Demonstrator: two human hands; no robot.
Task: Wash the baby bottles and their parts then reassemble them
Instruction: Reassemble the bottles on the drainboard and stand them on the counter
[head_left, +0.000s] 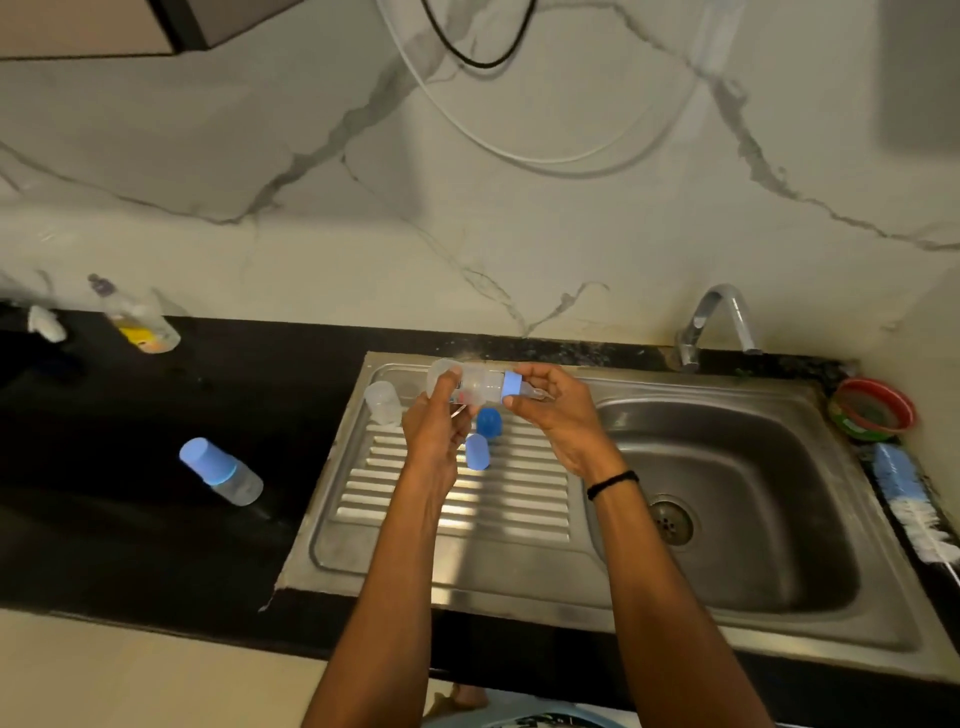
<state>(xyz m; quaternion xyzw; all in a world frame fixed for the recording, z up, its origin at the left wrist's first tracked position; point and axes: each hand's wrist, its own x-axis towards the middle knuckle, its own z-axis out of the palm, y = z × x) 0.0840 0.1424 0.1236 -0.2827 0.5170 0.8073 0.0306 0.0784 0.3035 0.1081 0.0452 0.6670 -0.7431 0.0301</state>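
Your L grip (434, 421) is curled round the clear bottle (475, 387) body; R grip (558, 410) pinches it at the blue ring (511, 384). Bottle's held sideways over the drainboard (467, 519). Under it: blue caps (488, 422) and a clear cup (383, 402). A capped bottle (221, 470) stands on the tabletop (130, 519), well apart to the left.

Dim warm light, draining-board (457, 499) glare, blurred and warped edges.

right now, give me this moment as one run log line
step: reassembly | left hand: holds bottle | right hand: grips blue collar | bottle: horizontal over drainboard | capped bottle: on counter
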